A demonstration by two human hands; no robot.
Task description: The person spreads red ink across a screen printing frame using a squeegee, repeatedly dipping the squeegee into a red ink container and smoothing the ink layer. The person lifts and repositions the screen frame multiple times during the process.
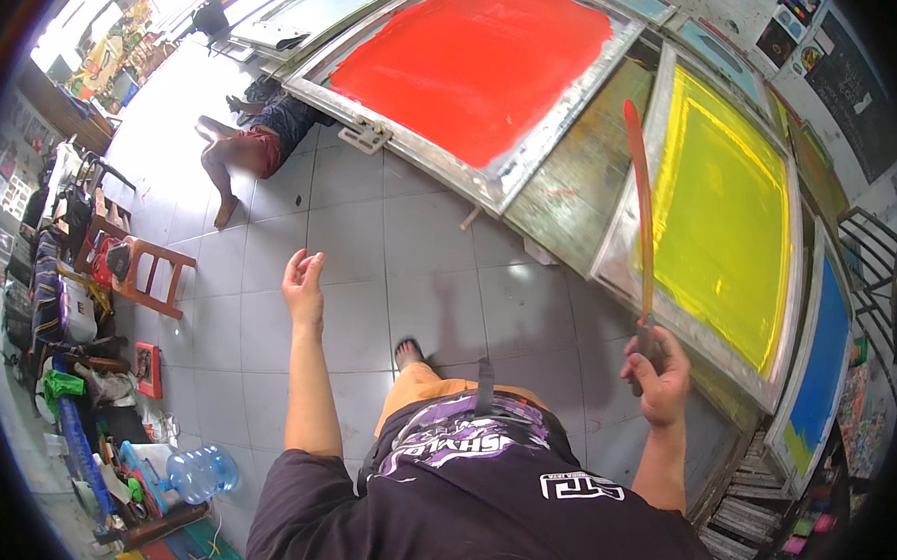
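Note:
My right hand [659, 379] grips the handle of a long spatula [640, 203] coated in red-orange ink, held upright in front of a framed screen of yellow ink [721, 222]. My left hand [304, 286] is raised over the tiled floor, fingers loosely curled and apart, holding nothing that I can see. Above both hands lies a larger framed screen [478, 71] spread with red ink, on a long table with a stained board [569, 155] between the two screens. Farther right is a screen with blue and yellow-green ink [821, 346].
Another person [264, 142] is low on the grey tiled floor [351, 216] by the table. A wooden stool [159, 267] stands at left, near cluttered shelving, a red object [148, 367] and a blue water jug [202, 474]. A dark metal rack [864, 268] stands far right.

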